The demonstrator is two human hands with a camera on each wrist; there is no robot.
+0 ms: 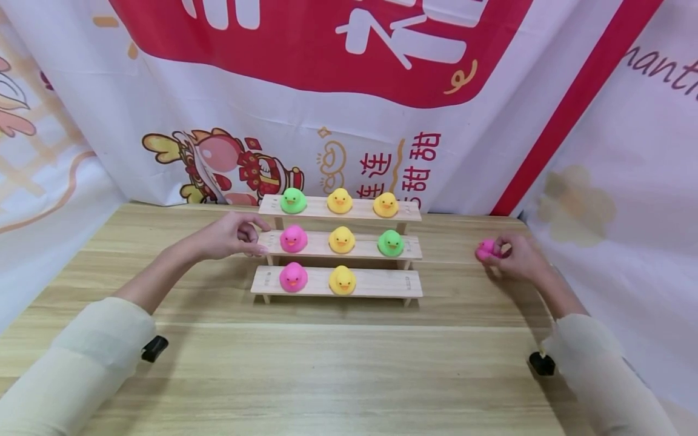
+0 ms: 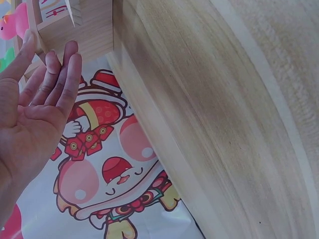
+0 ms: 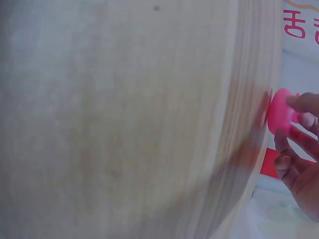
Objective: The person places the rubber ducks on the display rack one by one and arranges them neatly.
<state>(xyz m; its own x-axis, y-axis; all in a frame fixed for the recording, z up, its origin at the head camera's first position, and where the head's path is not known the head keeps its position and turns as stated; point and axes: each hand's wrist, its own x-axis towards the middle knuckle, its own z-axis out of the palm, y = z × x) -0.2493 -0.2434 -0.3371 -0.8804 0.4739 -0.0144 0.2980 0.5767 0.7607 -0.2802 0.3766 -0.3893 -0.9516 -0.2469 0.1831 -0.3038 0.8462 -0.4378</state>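
A three-tier wooden stand (image 1: 382,277) holds rubber ducks. On its top tier sit a green duck (image 1: 293,201) and two yellow ones. The middle tier bears a pink duck (image 1: 293,239), a yellow duck (image 1: 342,240) and a green duck (image 1: 391,243); the bottom tier, a pink duck (image 1: 293,277) and a yellow duck (image 1: 342,280). My left hand (image 1: 231,235) holds the middle tier's left end between thumb and fingers. Far to the right, my right hand (image 1: 515,257) pinches another pink duck (image 3: 280,110) close to the tabletop.
The wooden table (image 1: 338,369) runs beneath the stand and both arms. Behind it hangs a printed cloth (image 1: 272,109) with a cartoon figure and red characters. White cloth (image 1: 643,254) also borders the right side.
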